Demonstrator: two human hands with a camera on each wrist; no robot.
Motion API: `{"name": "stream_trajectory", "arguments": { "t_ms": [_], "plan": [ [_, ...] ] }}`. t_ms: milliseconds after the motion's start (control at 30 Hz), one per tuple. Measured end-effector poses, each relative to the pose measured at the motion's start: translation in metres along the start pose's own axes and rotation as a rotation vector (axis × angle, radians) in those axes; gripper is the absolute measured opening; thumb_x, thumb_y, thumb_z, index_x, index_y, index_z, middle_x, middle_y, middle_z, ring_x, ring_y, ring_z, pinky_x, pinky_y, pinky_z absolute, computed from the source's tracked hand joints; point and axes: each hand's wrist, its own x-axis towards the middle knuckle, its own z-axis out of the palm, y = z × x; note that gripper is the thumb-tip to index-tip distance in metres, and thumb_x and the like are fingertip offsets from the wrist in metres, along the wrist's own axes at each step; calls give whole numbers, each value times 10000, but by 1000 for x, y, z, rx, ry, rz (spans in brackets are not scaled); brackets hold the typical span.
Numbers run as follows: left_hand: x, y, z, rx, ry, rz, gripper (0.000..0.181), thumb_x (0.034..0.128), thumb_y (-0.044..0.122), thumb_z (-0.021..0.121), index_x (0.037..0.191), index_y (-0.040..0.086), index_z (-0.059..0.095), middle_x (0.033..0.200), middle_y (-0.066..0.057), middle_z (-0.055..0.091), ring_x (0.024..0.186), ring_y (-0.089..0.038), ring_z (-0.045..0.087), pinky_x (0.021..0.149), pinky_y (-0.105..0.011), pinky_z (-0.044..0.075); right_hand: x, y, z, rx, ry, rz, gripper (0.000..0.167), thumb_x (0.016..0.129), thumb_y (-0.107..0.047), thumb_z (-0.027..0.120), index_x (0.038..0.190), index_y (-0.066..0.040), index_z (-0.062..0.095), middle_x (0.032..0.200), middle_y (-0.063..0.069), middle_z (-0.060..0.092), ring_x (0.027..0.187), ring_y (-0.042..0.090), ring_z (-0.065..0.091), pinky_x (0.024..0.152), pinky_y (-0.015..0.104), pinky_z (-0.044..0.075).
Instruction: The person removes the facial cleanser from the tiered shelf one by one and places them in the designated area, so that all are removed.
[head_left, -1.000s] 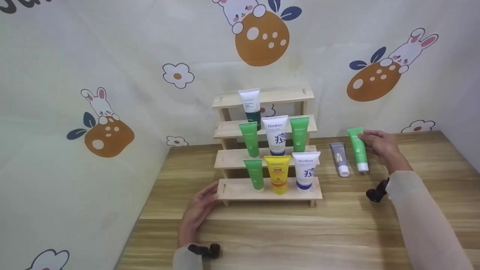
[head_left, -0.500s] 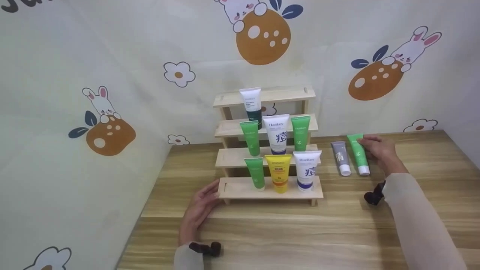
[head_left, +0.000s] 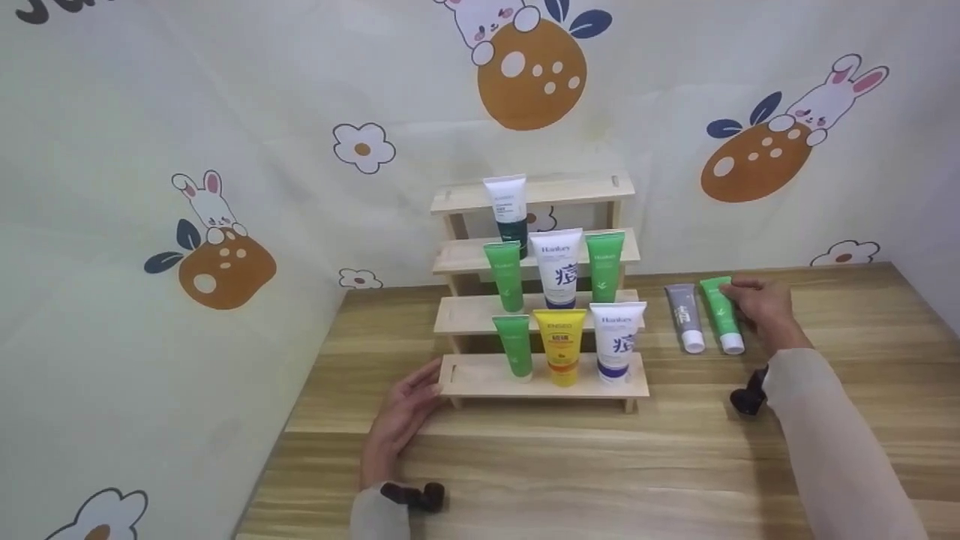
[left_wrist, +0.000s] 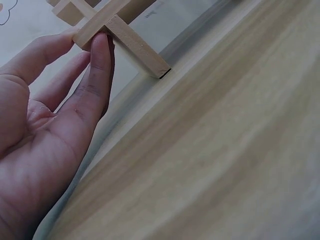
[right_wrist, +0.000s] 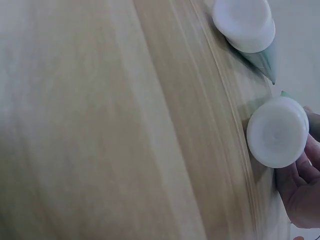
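Note:
A stepped wooden display rack [head_left: 469, 382] stands in the middle of the head view, with several cosmetic tubes upright on its tiers. On its bottom tier are a small green tube [head_left: 514, 346], a yellow tube [head_left: 561, 345] and a white tube [head_left: 617, 337]. My left hand [head_left: 405, 412] pinches the left end of the bottom plank [left_wrist: 92, 35], as the left wrist view shows. To the right of the rack, my right hand [head_left: 765, 307] holds a green tube [head_left: 721, 311] near its flat end, its white cap [right_wrist: 277, 132] facing the right wrist camera. Beside it lies a grey tube [head_left: 682, 311].
Higher tiers carry two green tubes, a white tube [head_left: 556, 262] and a white-and-dark-green tube [head_left: 508, 210]. A patterned cloth [head_left: 300, 90] hangs right behind the rack and along the left side. The wood-grain table [head_left: 555, 465] extends in front.
The flat end of the green tube has come down towards the table, my right hand lowering with it beside the grey tube. My left hand keeps its place at the rack.

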Motion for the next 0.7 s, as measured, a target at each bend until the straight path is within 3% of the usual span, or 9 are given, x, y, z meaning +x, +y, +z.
{"name": "stream_trajectory", "arguments": {
  "t_ms": [300,500,700],
  "plan": [
    [2,1,1,-21,-22,17,571,955,-44,562,1491,-86,368,1453,-134,551,1224,-156,617,1048,-336,525,0,2,-3,-7,5,7,587,1007,-340,577,1522,-114,406,1565,138,413,1149,122,527,861,182,483],
    [1,1,0,-19,-20,13,588,952,-34,571,1495,-90,352,1521,-200,475,1247,-160,603,1065,-336,513,-3,2,-2,-30,8,-10,538,1006,-306,588,1484,-101,452,1470,111,482,1154,134,547,831,166,498],
    [1,1,0,-6,-27,4,601,960,-27,561,1510,-86,326,1558,-253,396,1259,-175,595,1076,-338,506,-13,-7,-6,-14,24,-44,581,998,-367,585,1485,-77,457,1305,50,522,1051,121,525,849,215,522]
  ]
}}
